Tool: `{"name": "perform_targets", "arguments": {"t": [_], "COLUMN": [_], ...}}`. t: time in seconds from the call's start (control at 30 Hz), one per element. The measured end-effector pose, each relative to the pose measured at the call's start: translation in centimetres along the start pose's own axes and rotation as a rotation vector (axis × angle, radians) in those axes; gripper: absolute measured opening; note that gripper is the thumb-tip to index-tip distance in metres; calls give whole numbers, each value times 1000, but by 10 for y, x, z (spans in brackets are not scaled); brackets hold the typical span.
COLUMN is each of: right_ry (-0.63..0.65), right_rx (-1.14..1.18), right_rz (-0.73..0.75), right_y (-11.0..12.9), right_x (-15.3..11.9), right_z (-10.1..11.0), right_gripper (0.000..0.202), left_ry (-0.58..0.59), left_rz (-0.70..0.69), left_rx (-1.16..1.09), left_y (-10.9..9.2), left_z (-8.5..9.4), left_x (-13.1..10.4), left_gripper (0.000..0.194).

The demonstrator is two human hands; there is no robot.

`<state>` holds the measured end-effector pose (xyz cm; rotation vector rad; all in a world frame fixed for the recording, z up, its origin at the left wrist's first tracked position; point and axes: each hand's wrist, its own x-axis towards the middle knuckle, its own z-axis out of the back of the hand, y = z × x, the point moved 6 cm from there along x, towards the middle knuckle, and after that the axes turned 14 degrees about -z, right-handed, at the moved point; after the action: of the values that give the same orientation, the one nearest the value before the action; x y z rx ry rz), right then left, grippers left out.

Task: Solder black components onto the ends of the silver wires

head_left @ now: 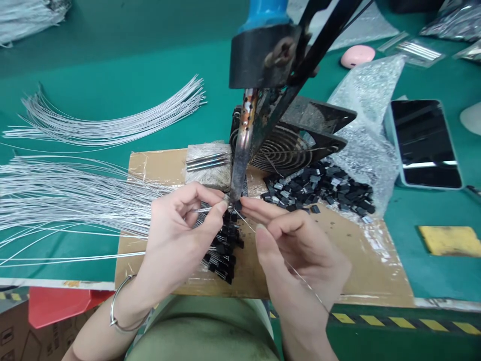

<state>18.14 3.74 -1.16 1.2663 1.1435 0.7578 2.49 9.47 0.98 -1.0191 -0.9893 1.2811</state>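
My left hand [180, 235] is closed in a pinch beside the iron's tip. A thin white wire [203, 209] runs between its fingers. My right hand [304, 255] has thumb and fingers closed round a thin solder wire [245, 220], which crosses the palm and slants up to the tip. The soldering iron [240, 165] points down, its tip close to the fingertips of both hands. A small black piece [238, 205] shows by my right fingertips. Just what meets at the tip is too small to make out. Wires with black connectors [221, 260] lie beneath my left hand.
Cardboard [368, 271] covers the bench front. A fan [293, 145] stands behind the iron, near a heap of loose black connectors [319, 188]. White wires [67, 195] spread left, with another bundle [112, 125] behind. A phone [426, 143] and yellow sponge [449, 239] lie right.
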Motion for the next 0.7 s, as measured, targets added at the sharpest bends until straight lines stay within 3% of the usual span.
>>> {"name": "perform_targets", "arguments": {"t": [0.7], "right_ry": [15], "right_rx": [14], "right_rz": [40], "right_y": [-3], "right_x": [0], "right_z": [-1], "right_gripper": [19], "left_ry": [-29], "left_rz": [-8], "left_rx": [-23], "left_y": [0], "left_z": [1], "left_x": [1], "left_gripper": [12]}}
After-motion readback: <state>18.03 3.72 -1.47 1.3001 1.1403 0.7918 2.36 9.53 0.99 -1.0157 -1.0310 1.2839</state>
